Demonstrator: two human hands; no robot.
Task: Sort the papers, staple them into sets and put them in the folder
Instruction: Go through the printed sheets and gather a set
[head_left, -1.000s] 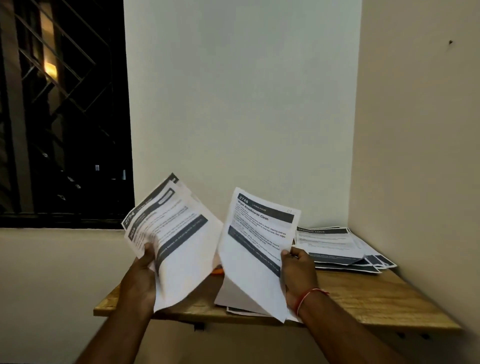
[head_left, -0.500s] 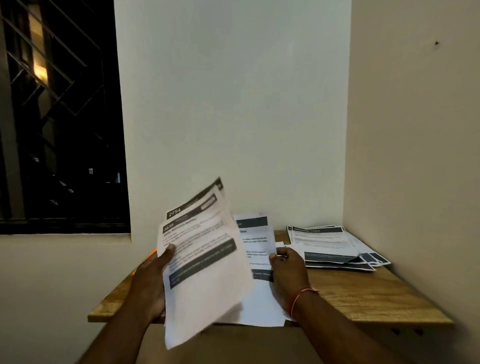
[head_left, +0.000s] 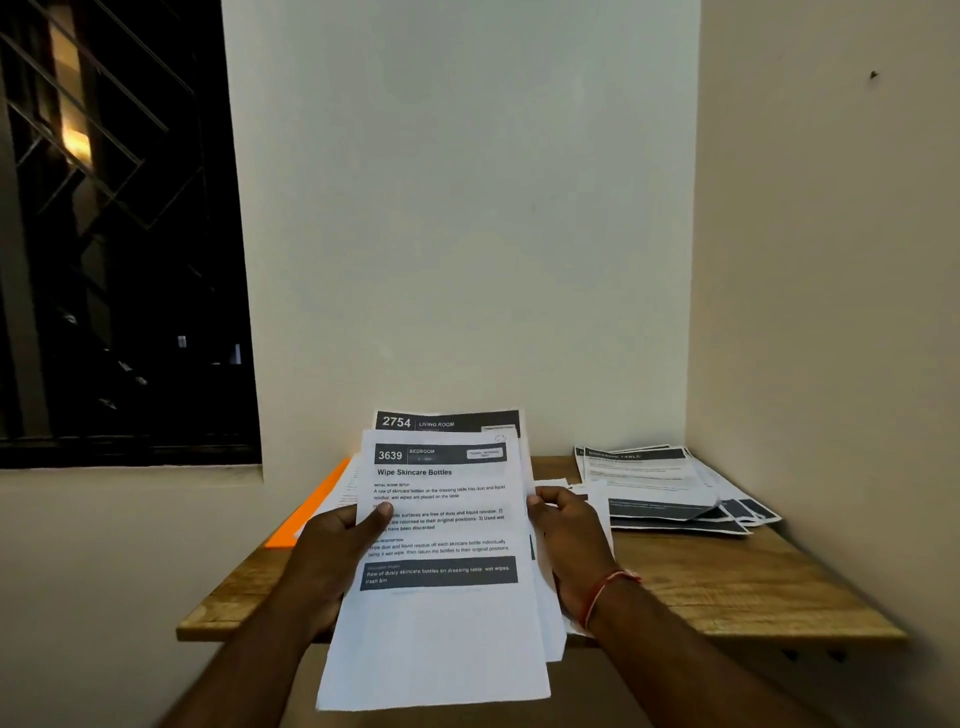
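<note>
— Where is the folder (head_left: 306, 514)?
— Left of centre in the frame. It is orange and lies flat along the left edge of the worktop (head_left: 727, 587).
— Anything in it?
— I cannot tell. Loose sheets (head_left: 345, 493) overlap its right side, and the stack (head_left: 436, 649) held in front hides the rest.
— And the stack?
— Lower middle of the frame, held up off the worktop with its print facing the person. Its bottom edge hangs past the front of the wood. The top sheet (head_left: 441, 519) reads "3639 Bedroom, Wipe Skincare Bottles". A second sheet (head_left: 447, 422), headed "2754 Living Room", sticks out above it.
— How are the grips set?
— The left grip (head_left: 332, 545) holds the stack's left edge, with the thumb pressed on the printed face and the fingers out of sight behind the paper. The right grip (head_left: 571, 540) pinches the right edge, thumb in front and fingers curled round the sheets. A red thread (head_left: 605, 592) circles that wrist. Both forearms rise from the bottom of the frame.
— More paper anywhere?
— A fanned pile (head_left: 654, 483) at the right of the frame, in the corner where the worktop meets the walls, with dark header bars showing. It is near the right grip and well apart from the folder.
— Behind all that?
— A dark barred window (head_left: 119, 234) in the upper left.
</note>
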